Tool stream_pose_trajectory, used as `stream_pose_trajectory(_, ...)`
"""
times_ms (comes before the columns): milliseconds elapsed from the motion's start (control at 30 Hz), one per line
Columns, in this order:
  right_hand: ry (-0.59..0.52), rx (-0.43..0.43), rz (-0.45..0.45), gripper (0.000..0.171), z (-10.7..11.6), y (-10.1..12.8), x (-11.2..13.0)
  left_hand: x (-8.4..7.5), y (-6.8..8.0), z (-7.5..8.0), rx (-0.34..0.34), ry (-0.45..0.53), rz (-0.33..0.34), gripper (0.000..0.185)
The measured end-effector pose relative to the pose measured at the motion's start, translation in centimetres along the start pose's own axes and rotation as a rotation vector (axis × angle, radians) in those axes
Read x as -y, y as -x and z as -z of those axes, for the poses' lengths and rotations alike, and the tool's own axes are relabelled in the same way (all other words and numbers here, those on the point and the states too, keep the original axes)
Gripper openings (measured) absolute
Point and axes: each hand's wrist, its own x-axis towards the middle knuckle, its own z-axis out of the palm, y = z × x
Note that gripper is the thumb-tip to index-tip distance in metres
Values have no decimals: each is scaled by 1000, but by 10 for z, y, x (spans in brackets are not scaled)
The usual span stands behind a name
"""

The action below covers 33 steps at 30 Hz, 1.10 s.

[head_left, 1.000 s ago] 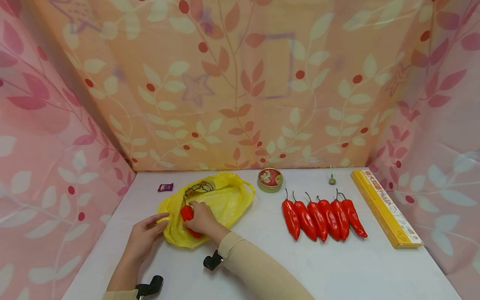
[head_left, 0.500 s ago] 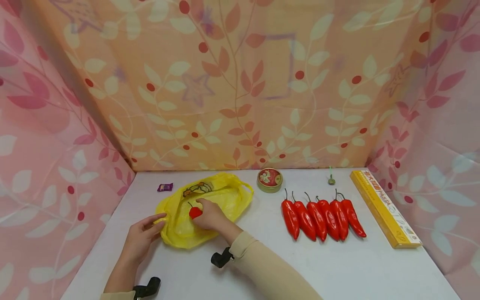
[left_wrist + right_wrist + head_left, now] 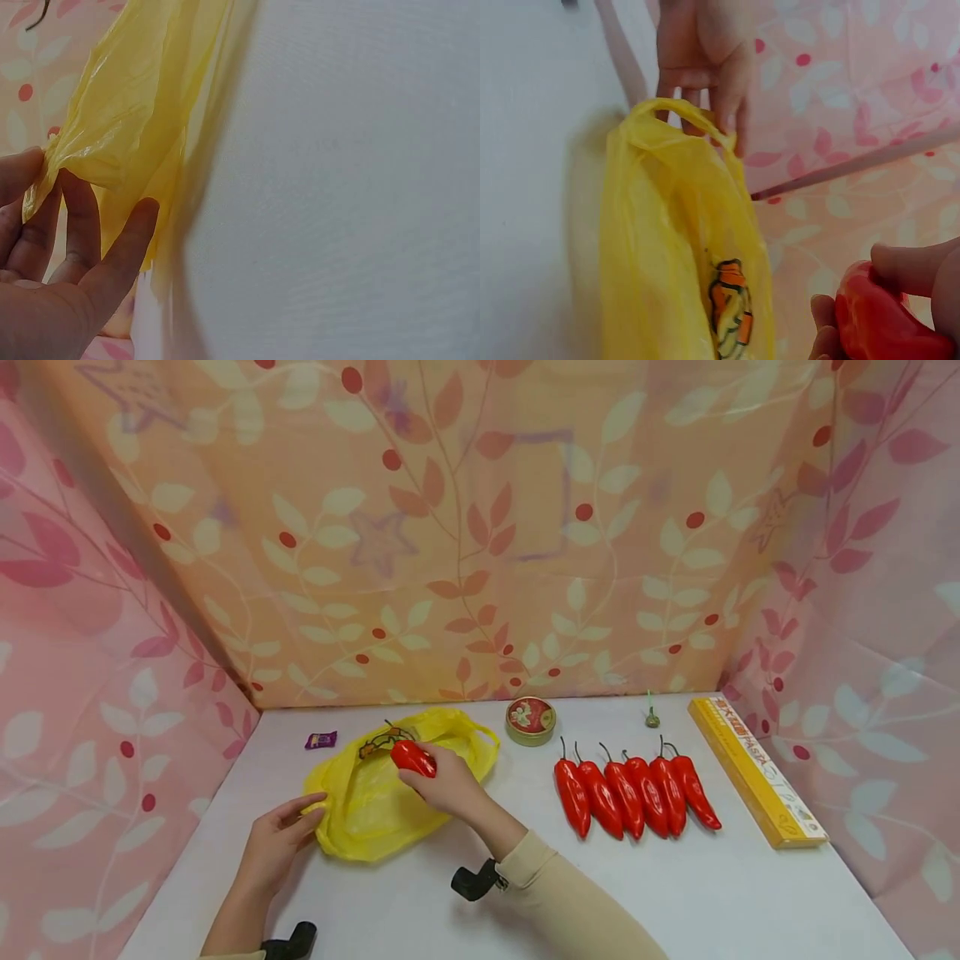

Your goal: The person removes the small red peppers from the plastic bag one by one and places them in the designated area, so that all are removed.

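Note:
A yellow plastic bag (image 3: 375, 814) with a printed drawing lies spread on the table, its mouth open. My left hand (image 3: 272, 847) pinches the bag's left edge; in the left wrist view, thumb and fingers (image 3: 81, 217) meet on the thin film. Over the bag, my right hand (image 3: 456, 787) grips a red chili pepper (image 3: 412, 758), stem pointing up and away. The right wrist view has this pepper (image 3: 881, 322) at lower right, between thumb and fingers, with the bag's handle loop (image 3: 679, 112) at the left hand. Several more red peppers (image 3: 633, 793) lie side by side to the right.
Behind the bag's right side is a round red-and-gold tin (image 3: 531, 721). A small purple packet (image 3: 321, 740) lies at the back left. At the back right are a little green-stemmed object (image 3: 652, 718) and a long yellow pasta box (image 3: 757, 772). Floral cloth walls enclose the table.
The right hand has lifted the pepper up from inside the bag and moved it to the right. The left hand has stayed at the bag's left edge. The head view has shifted slightly.

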Motion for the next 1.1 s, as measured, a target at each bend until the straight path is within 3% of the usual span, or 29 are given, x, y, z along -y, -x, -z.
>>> stream_pose_trajectory(300,36,-156,16,61,45,20,-10,2,-3,2,0,4,-9,55)
stream_pose_trajectory(533,29,-203,-12,67,81,37,-27,4,-3,0,7,1,-21,53)
stream_pose_trajectory(900,283,-286,-130,68,112,50,-78,2,-3,-4,-1,4,-13,54)
stream_pose_trajectory(1100,400,-277,-144,69,116,51,-99,2,-1,-4,-4,2,-14,51)
